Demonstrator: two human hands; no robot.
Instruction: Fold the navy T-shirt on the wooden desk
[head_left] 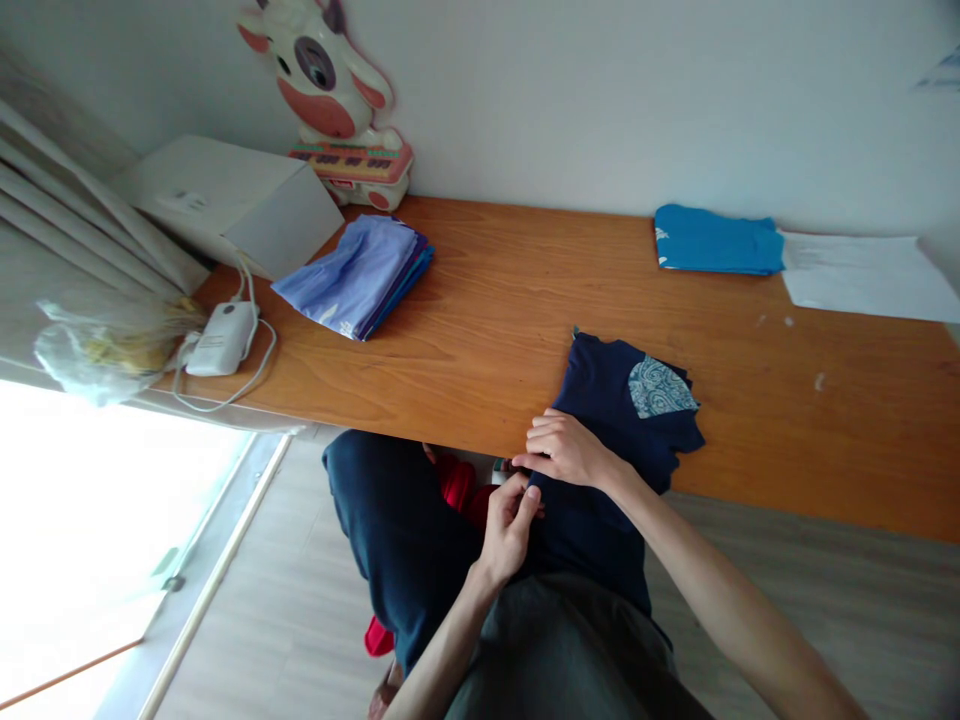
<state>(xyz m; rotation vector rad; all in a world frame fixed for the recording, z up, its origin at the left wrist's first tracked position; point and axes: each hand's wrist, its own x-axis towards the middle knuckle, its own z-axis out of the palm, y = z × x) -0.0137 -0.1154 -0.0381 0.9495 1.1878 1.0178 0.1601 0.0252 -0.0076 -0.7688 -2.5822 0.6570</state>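
A navy cloth (607, 385) with a light paisley patch (660, 388) lies over the table's front edge, its near part hanging toward my lap. Its outline on the right is uneven. My left hand (508, 528) pinches the cloth's lower left edge between thumb and fingers, just off the table. Close above it, my right hand (568, 448) is curled on the cloth's left side at the table edge, thumb pointing left. The fingertips of both hands are partly hidden.
On the wooden table (480, 320) are a stack of folded purple and blue cloths (352, 270), a blue folded cloth (716, 240), a white sheet (862, 272), a white box (232, 200), a cow toy keyboard (352, 165), and a white corded device (223, 338). A plastic bag (112, 345) sits left.
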